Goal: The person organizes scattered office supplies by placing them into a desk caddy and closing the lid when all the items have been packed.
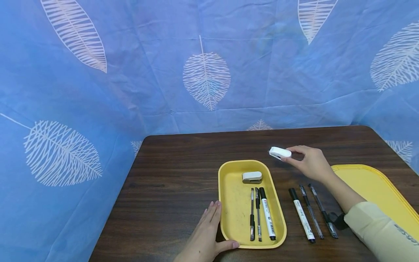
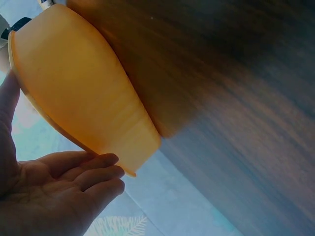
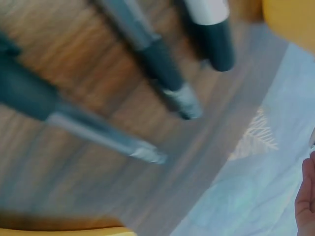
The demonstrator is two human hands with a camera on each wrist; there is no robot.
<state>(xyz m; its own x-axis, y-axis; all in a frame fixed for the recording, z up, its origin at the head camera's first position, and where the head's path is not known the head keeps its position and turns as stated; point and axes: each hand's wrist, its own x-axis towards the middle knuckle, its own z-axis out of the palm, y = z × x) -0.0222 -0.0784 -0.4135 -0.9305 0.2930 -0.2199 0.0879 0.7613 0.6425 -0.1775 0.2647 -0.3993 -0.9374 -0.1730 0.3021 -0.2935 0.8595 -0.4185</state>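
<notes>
In the head view my right hand (image 1: pixel 309 162) pinches a small white stapler (image 1: pixel 280 152) between thumb and fingers, above the table behind the pens. Only part of that hand shows at the right edge of the right wrist view. My left hand (image 1: pixel 206 229) touches a yellow tray (image 1: pixel 228 203), with straight fingers along its left side and the thumb at its front rim. Inside this tray lie another white and grey stapler (image 1: pixel 252 177), two slim black pens and a black-capped white marker (image 1: pixel 267 214).
Right of the tray, another white marker (image 1: pixel 302 216) and two clear-barrelled pens (image 1: pixel 311 211) lie on the dark wood table (image 1: pixel 173 174). A second yellow tray (image 1: pixel 370 178) stands at the far right, partly behind the right forearm. Blue leaf-patterned cloth hangs behind the table.
</notes>
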